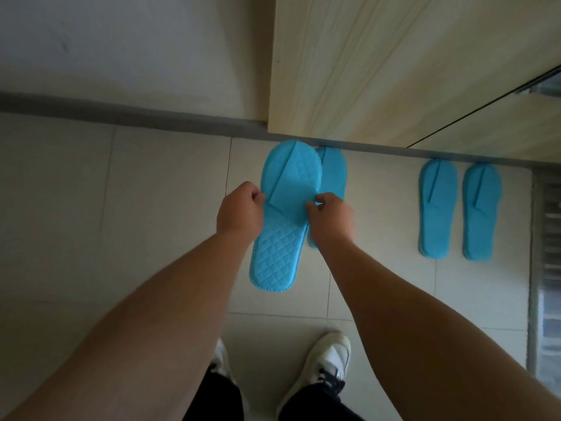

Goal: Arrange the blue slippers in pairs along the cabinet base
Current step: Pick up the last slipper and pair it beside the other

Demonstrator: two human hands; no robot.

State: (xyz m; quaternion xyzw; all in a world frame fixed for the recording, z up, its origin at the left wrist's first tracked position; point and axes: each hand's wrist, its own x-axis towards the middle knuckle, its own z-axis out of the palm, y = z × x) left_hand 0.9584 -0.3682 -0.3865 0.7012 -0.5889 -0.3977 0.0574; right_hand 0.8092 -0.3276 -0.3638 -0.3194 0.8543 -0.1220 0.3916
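I hold a flat blue quilted slipper [279, 256] above the floor, toe toward the cabinet. My left hand [239, 209] pinches its left edge at the strap and my right hand [329, 215] pinches the right edge. Behind it a second blue slipper [332, 174] lies on the floor, partly hidden, its toe at the cabinet base [379, 147]. To the right a pair of blue slippers lies side by side against the base: one slipper [437, 208] and its mate [481, 211].
The light wooden cabinet [394, 65] fills the upper right, with a white wall and grey skirting to its left. The floor is pale tile. A grey rack or grate [546, 238] runs along the right edge. My white shoes [324, 366] stand below.
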